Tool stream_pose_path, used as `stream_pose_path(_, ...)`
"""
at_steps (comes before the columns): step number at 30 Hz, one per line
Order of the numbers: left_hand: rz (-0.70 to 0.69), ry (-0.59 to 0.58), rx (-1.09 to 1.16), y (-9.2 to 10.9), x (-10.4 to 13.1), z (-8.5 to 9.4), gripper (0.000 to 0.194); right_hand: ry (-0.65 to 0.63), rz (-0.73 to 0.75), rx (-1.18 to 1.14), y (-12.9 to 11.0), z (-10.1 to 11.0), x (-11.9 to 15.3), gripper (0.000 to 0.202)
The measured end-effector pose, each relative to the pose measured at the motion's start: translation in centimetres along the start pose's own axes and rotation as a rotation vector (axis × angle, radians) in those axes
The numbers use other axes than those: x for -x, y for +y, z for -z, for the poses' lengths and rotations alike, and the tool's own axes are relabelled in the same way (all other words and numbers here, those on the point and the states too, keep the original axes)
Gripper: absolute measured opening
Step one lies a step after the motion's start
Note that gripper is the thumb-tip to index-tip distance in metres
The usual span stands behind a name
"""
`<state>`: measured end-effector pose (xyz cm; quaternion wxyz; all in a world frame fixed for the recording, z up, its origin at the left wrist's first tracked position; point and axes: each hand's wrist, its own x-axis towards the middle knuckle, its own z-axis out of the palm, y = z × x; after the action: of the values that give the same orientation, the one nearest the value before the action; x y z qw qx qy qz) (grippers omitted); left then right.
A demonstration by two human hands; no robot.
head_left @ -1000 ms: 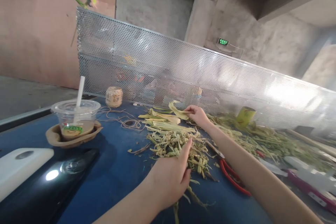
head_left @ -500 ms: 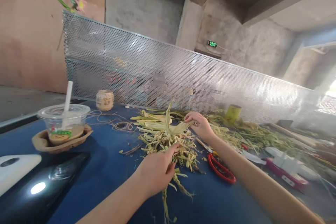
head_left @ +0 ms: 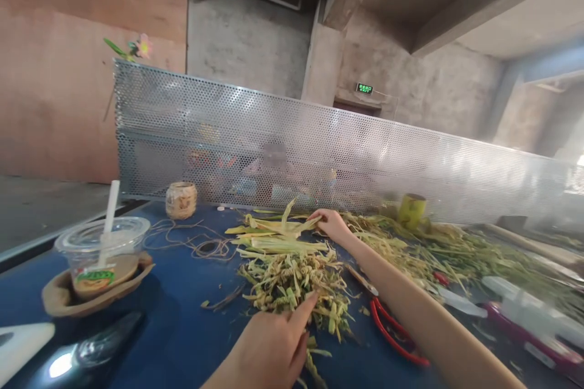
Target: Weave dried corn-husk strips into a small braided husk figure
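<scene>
A knotted, ragged mass of corn husk [head_left: 296, 282] lies in front of me, with a braided tail [head_left: 314, 371] hanging from its near side. At its near edge is my left hand [head_left: 274, 340], index finger stretched over the mass and the other fingers curled in; the grip is partly hidden, but it appears closed on the husk. My right hand [head_left: 332, 225] reaches beyond the mass and pinches the end of a pale corn husk leaf [head_left: 292, 228] above flat husk strips [head_left: 269, 244]. Red-handled scissors [head_left: 387, 331] lie beside my right forearm.
To the left are a plastic cup [head_left: 103, 255] in a cardboard holder, a dark glossy object [head_left: 100, 346], twine [head_left: 201, 246] and a wrapped jar [head_left: 181, 200]. A perforated metal panel [head_left: 255, 134] borders the back. Loose husks [head_left: 456, 249], a yellow-green container [head_left: 412, 211] and a power strip [head_left: 524, 316] stand right.
My right hand has lowered the husk leaf from above the mass to the flat strips behind it. My left hand stays at the mass. The view has tilted upward.
</scene>
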<state>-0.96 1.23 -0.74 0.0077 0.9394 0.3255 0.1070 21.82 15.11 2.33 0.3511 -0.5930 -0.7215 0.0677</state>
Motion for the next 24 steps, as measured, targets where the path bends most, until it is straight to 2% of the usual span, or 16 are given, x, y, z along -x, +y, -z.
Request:
stream_pose_path(2,-0.034,-0.009,-0.05,-0.4,-0.2,-0.6,0.056,-0.102,0.021,0.01,-0.1,-1.1,-1.3,0.038)
stream_pose_path(5,-0.082,0.1,-0.095,-1.1,-0.5,-2.0,0.053,-0.192,0.028,0.044,0.5,-1.1,-3.2,0.035)
stream_pose_path(8,-0.124,0.138,-0.078,-2.0,-0.6,-3.6,0.052,-0.181,-0.02,0.111,2.5,1.0,-4.9,0.018)
stream_pose_path(11,-0.212,0.19,-0.073,-2.5,-0.7,-4.4,0.049,-0.141,-0.105,0.24,5.2,4.4,-5.7,0.027)
stream_pose_path(14,-0.268,0.276,-0.062,-2.4,-0.6,-4.4,0.051,-0.155,-0.188,0.384,7.5,7.4,-5.1,0.028)
stream_pose_path(17,-0.265,0.336,-0.072,-2.3,-0.3,-3.9,0.057,-0.217,-0.247,0.51,8.9,9.3,-3.7,0.028)
stream_pose_path(20,-0.226,0.311,-0.065,-2.2,0.1,-3.4,0.057,-0.262,-0.298,0.625,9.7,10.3,-2.4,0.028)
stream_pose_path(24,-0.153,0.256,-0.049,-2.1,0.3,-3.1,0.048,-0.289,-0.346,0.741,10.7,10.8,-1.2,0.029)
